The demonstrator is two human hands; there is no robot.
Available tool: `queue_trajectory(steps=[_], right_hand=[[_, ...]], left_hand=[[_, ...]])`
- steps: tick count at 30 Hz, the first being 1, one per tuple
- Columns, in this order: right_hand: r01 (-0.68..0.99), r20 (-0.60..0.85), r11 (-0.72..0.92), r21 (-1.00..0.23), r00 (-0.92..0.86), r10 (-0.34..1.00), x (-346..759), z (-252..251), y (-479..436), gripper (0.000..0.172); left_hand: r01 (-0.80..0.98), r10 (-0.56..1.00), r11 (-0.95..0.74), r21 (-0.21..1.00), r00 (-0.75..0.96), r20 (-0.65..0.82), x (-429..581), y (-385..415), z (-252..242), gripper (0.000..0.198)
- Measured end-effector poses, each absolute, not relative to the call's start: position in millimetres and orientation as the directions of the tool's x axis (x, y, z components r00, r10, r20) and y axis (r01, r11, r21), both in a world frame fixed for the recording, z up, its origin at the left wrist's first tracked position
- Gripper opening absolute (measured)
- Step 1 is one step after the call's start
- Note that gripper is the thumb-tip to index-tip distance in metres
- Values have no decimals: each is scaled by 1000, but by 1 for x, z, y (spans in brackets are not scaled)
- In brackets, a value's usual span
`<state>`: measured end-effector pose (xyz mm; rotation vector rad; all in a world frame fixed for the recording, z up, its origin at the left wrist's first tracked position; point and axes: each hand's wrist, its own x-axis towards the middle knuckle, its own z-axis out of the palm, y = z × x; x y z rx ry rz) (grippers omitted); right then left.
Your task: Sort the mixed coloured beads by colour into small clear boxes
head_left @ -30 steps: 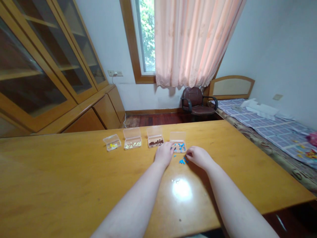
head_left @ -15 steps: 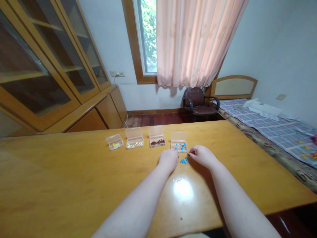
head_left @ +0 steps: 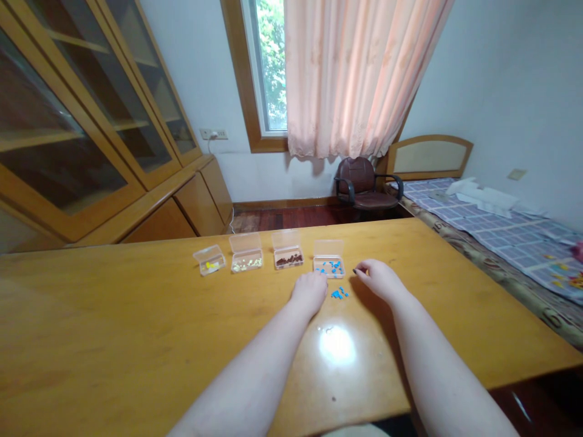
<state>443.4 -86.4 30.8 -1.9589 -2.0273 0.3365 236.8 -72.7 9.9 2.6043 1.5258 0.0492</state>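
In the head view my left hand rests on the table at the front left corner of a clear plastic box holding small blue pieces. Its fingers are curled and their tips hidden, so I cannot tell whether they grip the box. Just right of that box is my right hand, thumb and fingers pinched together; anything between them is too small to make out. Between the hands, in front of the box, lies a small pile of blue pieces on the table.
Left of the blue pieces' box stand three more clear boxes with raised lids: dark brown pieces, pale yellow-green pieces and yellow pieces. They stand on the wooden table. Beyond it are a chair and a bed.
My right hand has moved away from the blue pile, slightly up and to the right. My left hand has stayed by the box.
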Motion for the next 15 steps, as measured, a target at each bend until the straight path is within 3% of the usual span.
queue_trajectory(steps=[8, 15], right_hand=[[815, -4, 12, -579, -17, 1000, 437, 17, -81, 27], [753, -103, 34, -657, -134, 986, 432, 12, -85, 30]], left_hand=[[839, 870, -489, 239, 451, 197, 235, -64, 11, 27], [816, 869, -494, 299, 457, 189, 231, -60, 3, 30]])
